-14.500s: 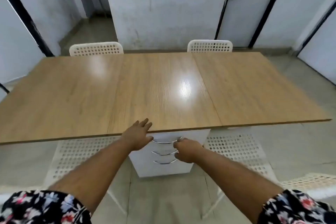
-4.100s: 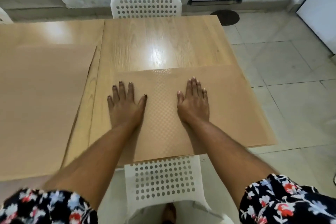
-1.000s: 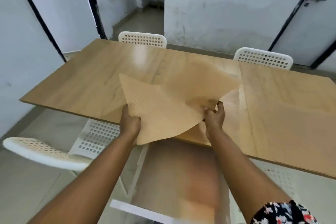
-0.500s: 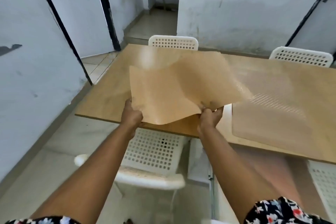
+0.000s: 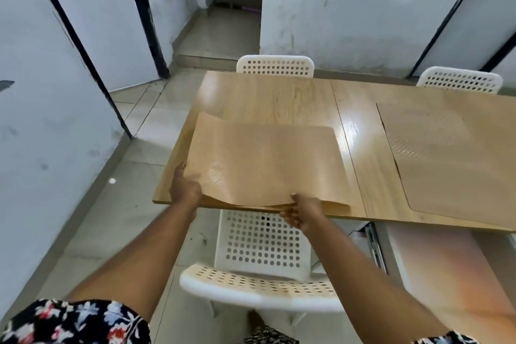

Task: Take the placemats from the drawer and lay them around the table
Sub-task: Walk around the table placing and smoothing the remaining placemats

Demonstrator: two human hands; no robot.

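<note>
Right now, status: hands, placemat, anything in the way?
Left hand and right hand both grip the placemat at its near edge. Mat mostly down on the table, near edge lifted. Another mat lies to the right, apart. Nothing blocking.

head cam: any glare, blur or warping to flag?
Head view: glare patch on the glossy wooden table right of the held tan placemat; blurred orange smear over the open drawer at lower right; wide-angle bowing of the black door frames.

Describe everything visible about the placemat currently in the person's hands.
The placemat is a thin, tan, flexible sheet with a faint dotted texture and rounded corners. Most of it lies on the table at its left end. Its near edge is lifted and bowed, gripped by the left hand and right hand.
</note>
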